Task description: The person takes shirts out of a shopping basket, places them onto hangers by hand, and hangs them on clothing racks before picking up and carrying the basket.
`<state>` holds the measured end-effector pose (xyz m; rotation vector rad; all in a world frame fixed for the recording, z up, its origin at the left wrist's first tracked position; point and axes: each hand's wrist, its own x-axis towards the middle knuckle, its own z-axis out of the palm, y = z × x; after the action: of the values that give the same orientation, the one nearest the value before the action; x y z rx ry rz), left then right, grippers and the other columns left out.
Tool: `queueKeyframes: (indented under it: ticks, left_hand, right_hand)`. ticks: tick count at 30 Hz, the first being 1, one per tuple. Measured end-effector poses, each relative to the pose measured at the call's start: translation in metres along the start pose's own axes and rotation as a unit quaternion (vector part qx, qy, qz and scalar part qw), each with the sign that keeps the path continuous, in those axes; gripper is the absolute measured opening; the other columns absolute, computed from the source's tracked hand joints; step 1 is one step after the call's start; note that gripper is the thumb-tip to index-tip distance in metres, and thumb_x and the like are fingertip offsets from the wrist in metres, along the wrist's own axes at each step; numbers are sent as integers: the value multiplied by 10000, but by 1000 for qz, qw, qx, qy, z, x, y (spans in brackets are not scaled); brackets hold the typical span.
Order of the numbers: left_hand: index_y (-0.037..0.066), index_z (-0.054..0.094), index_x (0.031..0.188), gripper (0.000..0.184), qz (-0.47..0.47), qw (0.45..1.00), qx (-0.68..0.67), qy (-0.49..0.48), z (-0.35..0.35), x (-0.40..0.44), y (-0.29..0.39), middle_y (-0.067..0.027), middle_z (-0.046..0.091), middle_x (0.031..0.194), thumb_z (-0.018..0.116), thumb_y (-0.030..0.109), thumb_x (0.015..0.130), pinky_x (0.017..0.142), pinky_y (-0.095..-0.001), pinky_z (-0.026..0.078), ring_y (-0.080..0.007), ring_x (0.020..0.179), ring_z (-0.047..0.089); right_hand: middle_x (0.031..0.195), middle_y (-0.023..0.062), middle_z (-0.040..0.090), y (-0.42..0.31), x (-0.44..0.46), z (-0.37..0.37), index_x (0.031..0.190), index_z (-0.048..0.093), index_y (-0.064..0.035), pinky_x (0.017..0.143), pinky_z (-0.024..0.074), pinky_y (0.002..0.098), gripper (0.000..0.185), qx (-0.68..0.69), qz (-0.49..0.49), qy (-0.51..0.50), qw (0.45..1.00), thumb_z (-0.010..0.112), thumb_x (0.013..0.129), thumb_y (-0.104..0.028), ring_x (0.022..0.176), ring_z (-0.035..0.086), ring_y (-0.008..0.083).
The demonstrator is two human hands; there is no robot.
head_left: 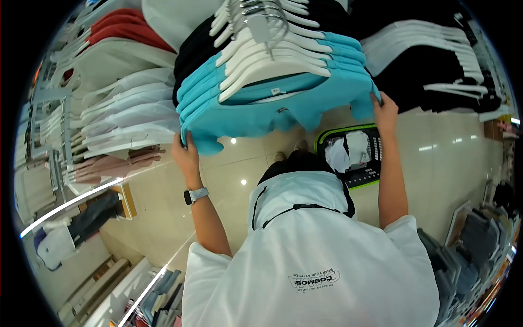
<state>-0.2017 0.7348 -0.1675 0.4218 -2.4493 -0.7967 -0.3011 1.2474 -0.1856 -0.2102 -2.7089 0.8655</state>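
Note:
Several turquoise T-shirts [289,117] hang one behind another on white hangers [272,71] at the top middle. My left hand [186,155], with a watch [195,195] on its wrist, pinches the sleeve edge of the front shirt on the left side. On the other side my right hand [385,111] grips that shirt's opposite sleeve. The front shirt is spread between both hands and still hangs on its hanger, its hem falling in folds. A white tag [258,28] hangs by the metal hooks.
A black basket [357,177] with a green rim holds white items on the tiled floor. White garments [128,101] and red ones [128,27] hang at left, black clothes [425,76] at right. Folded clothes [474,240] fill the lower right.

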Motion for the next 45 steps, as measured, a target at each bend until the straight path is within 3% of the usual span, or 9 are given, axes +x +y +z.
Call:
queueKeyframes:
  ticks: [5, 8, 12, 17, 21, 28, 31, 39, 45]
  left_hand:
    - [-92, 566, 760, 337, -116, 990, 29, -71, 16, -40, -46, -165, 521, 581, 624, 225, 857, 497, -379, 366, -159, 522, 423]
    - [-103, 544, 695, 383, -129, 988, -5, -83, 23, -68, -61, -161, 501, 535, 633, 237, 849, 475, -377, 360, -146, 507, 414]
    - [-110, 533, 687, 388, -123, 989, -53, -64, 31, -101, -72, -150, 509, 530, 616, 227, 862, 478, -365, 363, -150, 506, 408]
    - [-88, 576, 719, 330, -151, 967, -92, -185, 45, -143, -75, -130, 561, 552, 593, 202, 875, 480, -338, 441, -178, 480, 533]
    - [-67, 633, 759, 273, -219, 914, -147, -307, 73, -183, -55, -111, 608, 564, 565, 172, 874, 492, -326, 499, -195, 500, 634]
    - [74, 686, 828, 233, 59, 785, 47, -614, 153, -285, -23, -146, 666, 758, 584, 283, 815, 680, -432, 520, -331, 725, 644]
    - [76, 687, 835, 234, 105, 723, 29, -682, 184, -327, 17, -139, 670, 800, 594, 289, 811, 699, -441, 514, -333, 772, 640]
    - [28, 632, 924, 238, 45, 740, 6, -671, 277, -427, 131, -160, 663, 822, 614, 243, 824, 704, -428, 510, -338, 783, 634]
    - [-9, 584, 1076, 334, -56, 750, -57, -656, 388, -485, 105, -173, 663, 918, 596, 239, 852, 793, -411, 495, -348, 897, 623]
  right_hand:
    - [720, 241, 589, 42, -69, 18, 868, 606, -9, 608, 457, 468, 218, -76, 98, -53, 991, 548, 871, -218, 732, 564, 456]
    - [672, 225, 602, 61, -125, 27, 861, 599, 18, 584, 476, 454, 236, -46, 67, -13, 997, 538, 872, -210, 646, 600, 412]
    - [595, 133, 625, 65, -190, 30, 823, 583, 53, 541, 505, 362, 252, 90, 298, -83, 947, 539, 859, -193, 503, 632, 229]
    - [640, 140, 650, 104, -298, 68, 787, 677, -46, 609, 535, 357, 153, 92, 329, -176, 923, 636, 647, -93, 572, 660, 246]
    - [568, 108, 622, 79, -351, 63, 735, 651, 9, 486, 500, 316, 176, 198, 429, -191, 860, 537, 818, -97, 486, 621, 169]
    - [657, 196, 629, 108, -402, 52, 635, 648, 5, 658, 522, 430, 237, -58, 363, -202, 908, 618, 700, -220, 637, 629, 356]
    - [623, 242, 559, 125, -415, 49, 598, 604, 29, 608, 485, 450, 213, 24, 331, -175, 927, 588, 671, -170, 614, 580, 398]
    - [728, 213, 615, 212, -425, 71, 708, 629, -15, 665, 486, 463, 282, 67, 401, -206, 890, 604, 772, -289, 724, 605, 399]
    - [646, 142, 636, 310, -393, 174, 725, 646, -19, 598, 506, 379, 189, 120, 382, -117, 909, 606, 759, -201, 639, 655, 287]
